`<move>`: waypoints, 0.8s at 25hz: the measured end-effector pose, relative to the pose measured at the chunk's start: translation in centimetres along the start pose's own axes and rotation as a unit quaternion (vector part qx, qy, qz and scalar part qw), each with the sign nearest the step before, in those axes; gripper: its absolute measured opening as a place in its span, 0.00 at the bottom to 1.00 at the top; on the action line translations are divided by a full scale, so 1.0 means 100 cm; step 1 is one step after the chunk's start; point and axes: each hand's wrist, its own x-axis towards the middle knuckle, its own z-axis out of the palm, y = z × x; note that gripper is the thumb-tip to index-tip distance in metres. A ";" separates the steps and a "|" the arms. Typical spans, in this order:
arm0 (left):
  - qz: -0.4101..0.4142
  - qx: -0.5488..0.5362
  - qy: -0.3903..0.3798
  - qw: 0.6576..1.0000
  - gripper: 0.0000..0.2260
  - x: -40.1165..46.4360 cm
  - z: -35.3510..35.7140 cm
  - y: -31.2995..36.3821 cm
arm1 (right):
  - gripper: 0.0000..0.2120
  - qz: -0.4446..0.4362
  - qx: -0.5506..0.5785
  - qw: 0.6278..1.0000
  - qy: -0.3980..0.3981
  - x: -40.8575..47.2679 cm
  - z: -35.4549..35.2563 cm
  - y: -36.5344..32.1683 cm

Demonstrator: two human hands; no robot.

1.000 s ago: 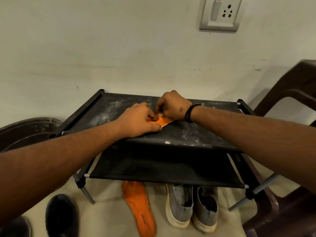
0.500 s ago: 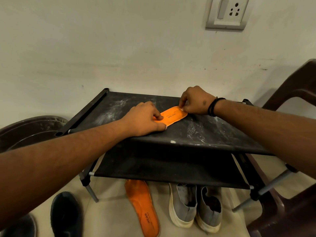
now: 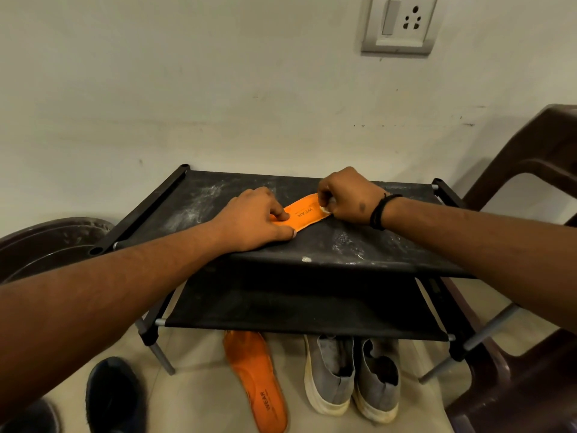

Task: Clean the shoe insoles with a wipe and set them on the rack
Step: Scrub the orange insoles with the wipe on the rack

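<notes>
An orange insole [image 3: 304, 212] printed WEAR lies flat on the dusty black top shelf of the shoe rack [image 3: 359, 245]. My left hand [image 3: 254, 218] presses down on its near end, fingers curled over the edge. My right hand [image 3: 348, 195] grips a small white wipe [image 3: 325, 208] at the insole's far end; only a corner of the wipe shows under the fingers. A second orange insole [image 3: 257, 382] lies on the floor in front of the rack.
A pair of grey slip-on shoes [image 3: 352, 376] stands on the floor under the rack. Dark shoes [image 3: 114, 398] sit at lower left. A brown plastic chair [image 3: 530, 198] is at the right, a dark round tub [image 3: 46, 245] at the left, a wall socket [image 3: 401, 23] above.
My right hand has slid with the wipe from the insole's middle out to its far right end, uncovering most of the orange surface. My left hand has stayed pressing the near end.
</notes>
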 end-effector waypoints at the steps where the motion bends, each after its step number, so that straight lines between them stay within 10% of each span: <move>1: 0.000 0.000 0.000 1.000 0.20 0.000 0.000 0.000 | 0.08 0.015 -0.010 1.000 0.002 0.004 -0.001 0.004; 20: -0.022 0.008 -0.021 0.999 0.29 -0.003 0.000 -0.002 | 0.06 -0.012 0.080 0.997 0.020 0.001 0.008 -0.040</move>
